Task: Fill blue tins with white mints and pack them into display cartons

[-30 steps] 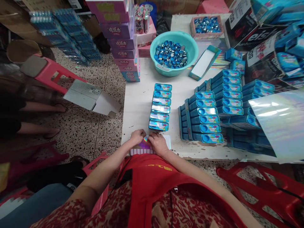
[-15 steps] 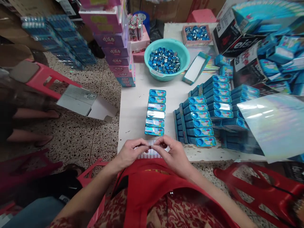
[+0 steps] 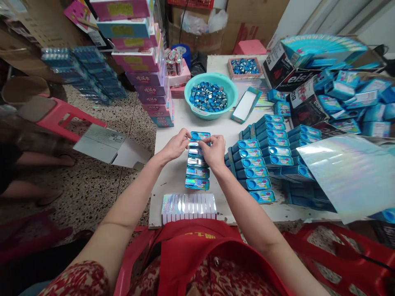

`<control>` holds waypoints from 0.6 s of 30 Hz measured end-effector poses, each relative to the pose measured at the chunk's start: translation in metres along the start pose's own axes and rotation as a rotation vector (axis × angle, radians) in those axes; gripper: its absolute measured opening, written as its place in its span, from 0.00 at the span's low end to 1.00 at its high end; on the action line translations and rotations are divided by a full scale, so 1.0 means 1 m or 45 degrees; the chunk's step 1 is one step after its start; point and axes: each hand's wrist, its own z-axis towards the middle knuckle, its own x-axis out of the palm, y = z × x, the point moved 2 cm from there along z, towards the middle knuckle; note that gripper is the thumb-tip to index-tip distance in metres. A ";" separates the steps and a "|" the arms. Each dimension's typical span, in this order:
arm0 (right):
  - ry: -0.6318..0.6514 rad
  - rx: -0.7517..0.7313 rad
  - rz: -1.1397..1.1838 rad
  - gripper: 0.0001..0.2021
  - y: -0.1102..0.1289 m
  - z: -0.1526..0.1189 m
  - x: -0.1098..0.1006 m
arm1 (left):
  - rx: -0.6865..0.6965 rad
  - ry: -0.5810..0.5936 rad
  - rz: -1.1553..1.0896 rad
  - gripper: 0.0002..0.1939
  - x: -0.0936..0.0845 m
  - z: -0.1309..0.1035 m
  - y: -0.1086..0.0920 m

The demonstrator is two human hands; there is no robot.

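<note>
A row of blue printed boxes [image 3: 197, 183] lies on the white table in front of me, several with shiny strips across their tops. Over the second box from the far end, my left hand [image 3: 177, 144] pinches the left end of a shiny sticker strip [image 3: 194, 144]. On the strip's other end, my right hand [image 3: 215, 153] is closed with thumb and fingers together, covering part of the boxes beneath. Close to my apron lies a sheet of shiny sticker strips [image 3: 189, 205], apart from both hands.
Stacked blue boxes [image 3: 257, 172] stand to the right, beside a glossy sheet [image 3: 348, 172]. Behind the row are a turquoise basin [image 3: 211, 115] of small blue-and-silver caps and an open box [image 3: 247, 105]. A tall stack of pink and purple boxes [image 3: 151, 79] borders the left.
Both hands have moved forward from the sticker sheet at the near edge to the far part of the box row. The sheet is now uncovered, and the view has tilted up slightly.
</note>
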 end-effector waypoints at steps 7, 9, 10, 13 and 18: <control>-0.020 -0.013 0.048 0.03 -0.011 0.004 0.011 | -0.018 -0.015 -0.052 0.04 0.010 0.010 0.021; -0.048 0.025 0.095 0.05 -0.017 0.006 0.012 | -0.048 -0.041 -0.235 0.05 0.018 0.010 0.026; -0.066 0.074 0.126 0.10 -0.021 0.007 0.013 | -0.082 -0.067 -0.333 0.07 0.023 0.009 0.030; -0.094 0.217 0.220 0.21 -0.034 0.011 0.016 | -0.207 -0.180 -0.473 0.09 0.039 0.004 0.044; 0.000 0.178 0.296 0.19 -0.042 0.011 0.017 | -0.404 -0.449 -0.244 0.16 0.050 -0.011 0.060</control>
